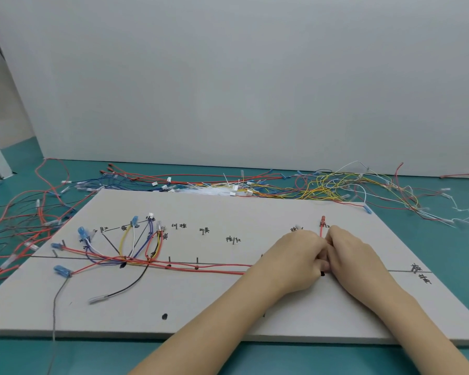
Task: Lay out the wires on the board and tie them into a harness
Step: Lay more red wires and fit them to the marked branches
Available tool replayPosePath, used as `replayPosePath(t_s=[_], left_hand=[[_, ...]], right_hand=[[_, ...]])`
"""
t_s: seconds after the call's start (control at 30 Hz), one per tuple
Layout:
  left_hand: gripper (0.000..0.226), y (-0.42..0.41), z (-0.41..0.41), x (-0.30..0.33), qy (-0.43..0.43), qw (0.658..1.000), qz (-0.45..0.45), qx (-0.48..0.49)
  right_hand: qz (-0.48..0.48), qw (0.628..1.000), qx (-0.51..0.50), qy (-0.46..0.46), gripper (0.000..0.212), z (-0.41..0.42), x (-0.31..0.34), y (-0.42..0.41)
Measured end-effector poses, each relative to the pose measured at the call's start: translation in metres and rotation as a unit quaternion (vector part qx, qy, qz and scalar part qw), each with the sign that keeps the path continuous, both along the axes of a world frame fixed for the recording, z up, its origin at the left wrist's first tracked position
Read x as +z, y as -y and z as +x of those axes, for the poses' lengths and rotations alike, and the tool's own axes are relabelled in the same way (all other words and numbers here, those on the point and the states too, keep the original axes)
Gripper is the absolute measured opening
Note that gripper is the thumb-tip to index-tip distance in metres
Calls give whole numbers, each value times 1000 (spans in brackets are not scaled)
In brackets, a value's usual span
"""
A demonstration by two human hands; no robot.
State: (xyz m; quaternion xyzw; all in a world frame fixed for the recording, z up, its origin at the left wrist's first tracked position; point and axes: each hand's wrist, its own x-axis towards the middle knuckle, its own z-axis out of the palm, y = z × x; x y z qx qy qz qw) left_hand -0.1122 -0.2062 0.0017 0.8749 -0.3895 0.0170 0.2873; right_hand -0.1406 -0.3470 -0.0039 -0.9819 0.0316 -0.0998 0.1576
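At the far left, on the green surface [16, 347], we see loose red and black wires [25, 212] spilling off beside the grey board [201, 307]. On the board's left part a fan of wires [136, 244] — yellow, white, blue, orange — loops up to marked spots, some ending in blue connectors [81, 232], and a black wire [125, 286] with a clear tip curls toward us. From that cluster two long red wires [201, 267] run rightward along the drawn black line and pass under our left hand [290, 262]. Its fingers are curled inward, pinching at the red wires where they meet our right hand [352, 255], whose fingers are curled in against the left in the same way; just what each fingertip holds is hidden. Between the two hands a red lead [322, 227] rises to a red terminal near the board's far edge. Behind the board, toward the right, lies a tangle of yellow, white and red wires [349, 185].
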Motion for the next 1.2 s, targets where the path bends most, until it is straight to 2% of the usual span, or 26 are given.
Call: replayPosePath(t_s=[0.67, 0.8, 0.9, 1.0, 1.07, 1.2], left_hand=[[5, -17, 3, 6, -24, 999, -14, 32], [6, -17, 3, 3, -22, 998, -24, 49], [7, -16, 2, 0, -21, 998, -36, 55], [9, -15, 0, -2, -6, 998, -44, 42], [18, -12, 0, -2, -10, 998, -43, 35], [27, -10, -4, -1, -32, 999, -12, 19]], right_hand=[[1, 999, -4, 35, 11, 5, -7, -17], [27, 998, 1, 64, 13, 6, 0, -7], [40, 997, -28, 67, 27, 5, 7, 12], [-10, 993, -97, 61, 49, 0, 9, 30], [-21, 987, -143, 67, 49, -5, 12, 44], [36, 980, -189, 49, 43, -13, 17, 65]])
